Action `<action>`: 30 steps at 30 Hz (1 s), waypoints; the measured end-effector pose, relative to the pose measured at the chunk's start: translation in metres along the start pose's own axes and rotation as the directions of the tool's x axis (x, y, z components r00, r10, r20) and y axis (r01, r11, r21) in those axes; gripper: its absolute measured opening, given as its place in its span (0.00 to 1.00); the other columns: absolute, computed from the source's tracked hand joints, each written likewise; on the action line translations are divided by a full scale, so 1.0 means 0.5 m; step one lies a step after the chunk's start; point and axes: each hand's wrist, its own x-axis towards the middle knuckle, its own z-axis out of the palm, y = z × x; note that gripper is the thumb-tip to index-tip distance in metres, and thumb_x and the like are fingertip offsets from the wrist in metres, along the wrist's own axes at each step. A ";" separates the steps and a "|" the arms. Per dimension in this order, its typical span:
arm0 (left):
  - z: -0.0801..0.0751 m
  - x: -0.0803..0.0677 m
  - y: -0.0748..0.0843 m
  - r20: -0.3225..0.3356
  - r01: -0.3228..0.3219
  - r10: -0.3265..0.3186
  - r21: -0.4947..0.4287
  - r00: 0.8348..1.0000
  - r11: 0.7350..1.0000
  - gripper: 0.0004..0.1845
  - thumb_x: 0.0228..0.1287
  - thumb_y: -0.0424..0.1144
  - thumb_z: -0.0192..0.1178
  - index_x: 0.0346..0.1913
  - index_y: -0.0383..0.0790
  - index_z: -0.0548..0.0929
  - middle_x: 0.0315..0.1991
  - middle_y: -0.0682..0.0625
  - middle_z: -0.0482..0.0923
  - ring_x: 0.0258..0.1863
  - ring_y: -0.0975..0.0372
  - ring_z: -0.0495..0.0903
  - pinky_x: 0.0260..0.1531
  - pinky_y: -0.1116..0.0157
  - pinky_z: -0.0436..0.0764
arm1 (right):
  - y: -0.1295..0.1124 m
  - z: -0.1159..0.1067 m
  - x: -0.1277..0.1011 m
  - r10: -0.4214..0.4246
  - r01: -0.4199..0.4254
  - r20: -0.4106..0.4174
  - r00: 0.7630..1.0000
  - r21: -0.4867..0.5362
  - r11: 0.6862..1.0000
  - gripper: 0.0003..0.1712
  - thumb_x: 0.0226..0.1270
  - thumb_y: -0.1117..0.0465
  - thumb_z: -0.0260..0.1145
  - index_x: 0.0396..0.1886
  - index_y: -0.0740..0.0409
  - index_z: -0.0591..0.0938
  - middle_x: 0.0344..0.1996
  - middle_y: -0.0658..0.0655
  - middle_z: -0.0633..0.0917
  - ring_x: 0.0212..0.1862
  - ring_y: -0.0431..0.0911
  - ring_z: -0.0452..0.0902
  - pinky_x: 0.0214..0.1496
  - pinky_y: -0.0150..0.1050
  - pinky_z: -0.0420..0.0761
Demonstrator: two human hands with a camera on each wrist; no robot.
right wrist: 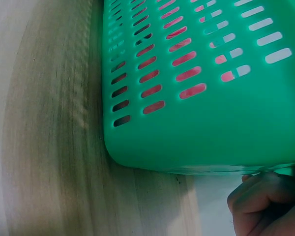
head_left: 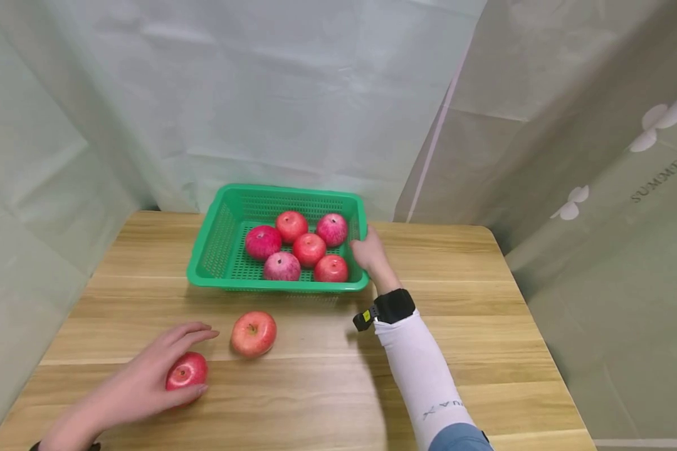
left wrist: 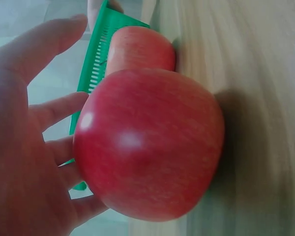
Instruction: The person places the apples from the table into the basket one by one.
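My left hand (head_left: pixel 143 379) reaches around a red apple (head_left: pixel 187 370) at the table's front left, thumb and fingers spread apart. In the left wrist view, that apple (left wrist: pixel 150 145) fills the middle, with the fingers (left wrist: pixel 64 110) loosely extended beside it. Just to its right, a second, lighter red apple (head_left: pixel 254 334) sits on the table. A green perforated plastic basket (head_left: pixel 276 285) stands toward the back, with several red and pinkish apples (head_left: pixel 309 250) inside. My right hand (head_left: pixel 370 254) grips the basket's right rim; the right wrist view shows curled fingers (right wrist: pixel 260 196) at the basket's edge.
The wood-grain table (head_left: pixel 462 351) has its back edge close behind the basket. Pale grey sheeting (head_left: pixel 293 94) hangs behind and along both sides. A black wrist device (head_left: pixel 393 306) on the right arm juts out over the tabletop.
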 end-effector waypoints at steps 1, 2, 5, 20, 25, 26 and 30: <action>0.001 -0.002 0.000 0.005 0.005 -0.005 0.009 1.000 1.000 0.44 0.52 0.54 0.85 0.73 0.58 0.77 0.69 0.56 0.73 0.64 0.62 0.72 0.57 0.64 0.80 | 0.000 0.000 0.000 -0.002 0.002 0.000 1.000 -0.001 1.000 0.32 0.73 0.69 0.56 0.76 0.62 0.70 0.66 0.66 0.79 0.66 0.59 0.76 0.65 0.59 0.79; 0.002 -0.004 -0.001 0.008 0.008 -0.008 0.016 1.000 1.000 0.44 0.52 0.55 0.85 0.73 0.58 0.77 0.69 0.56 0.73 0.63 0.62 0.72 0.54 0.60 0.83 | 0.000 -0.001 -0.001 -0.003 0.003 -0.001 1.000 -0.003 1.000 0.32 0.73 0.69 0.56 0.76 0.62 0.70 0.66 0.66 0.79 0.66 0.59 0.76 0.65 0.59 0.79; 0.006 -0.009 -0.002 0.006 0.011 -0.011 0.012 1.000 1.000 0.45 0.51 0.55 0.85 0.73 0.57 0.77 0.69 0.56 0.73 0.63 0.62 0.73 0.50 0.54 0.86 | 0.001 -0.002 0.000 -0.007 0.007 -0.001 1.000 -0.009 1.000 0.32 0.73 0.69 0.56 0.76 0.62 0.70 0.66 0.65 0.79 0.66 0.59 0.76 0.65 0.59 0.79; 0.017 -0.030 -0.002 -0.011 -0.071 0.072 0.058 0.997 0.996 0.51 0.34 0.47 0.91 0.69 0.59 0.81 0.68 0.54 0.74 0.63 0.63 0.71 0.47 0.57 0.87 | 0.001 -0.005 -0.001 -0.002 0.002 0.004 1.000 0.005 1.000 0.32 0.74 0.68 0.56 0.77 0.61 0.70 0.67 0.65 0.78 0.68 0.59 0.75 0.66 0.59 0.78; 0.027 -0.035 -0.010 -0.013 -0.096 0.098 0.105 0.995 0.990 0.48 0.31 0.49 0.91 0.65 0.60 0.84 0.65 0.54 0.76 0.60 0.60 0.73 0.48 0.58 0.85 | 0.000 -0.004 -0.002 -0.005 0.005 0.006 1.000 0.010 1.000 0.32 0.74 0.68 0.56 0.77 0.60 0.70 0.68 0.64 0.78 0.68 0.59 0.75 0.67 0.60 0.77; 0.029 -0.035 -0.013 -0.015 -0.101 0.103 0.116 0.995 0.988 0.48 0.30 0.49 0.92 0.64 0.60 0.84 0.65 0.55 0.76 0.60 0.60 0.74 0.49 0.60 0.83 | 0.000 -0.003 -0.002 -0.008 0.008 0.006 1.000 0.014 1.000 0.32 0.74 0.68 0.56 0.77 0.61 0.71 0.68 0.64 0.78 0.68 0.59 0.74 0.67 0.60 0.77; 0.037 -0.039 -0.024 -0.027 -0.119 0.124 0.128 0.992 0.985 0.48 0.27 0.50 0.92 0.63 0.60 0.85 0.63 0.54 0.77 0.59 0.58 0.75 0.56 0.69 0.72 | 0.000 -0.003 -0.003 -0.011 0.011 0.003 1.000 0.023 1.000 0.32 0.74 0.68 0.56 0.77 0.62 0.71 0.68 0.65 0.78 0.68 0.59 0.74 0.68 0.60 0.76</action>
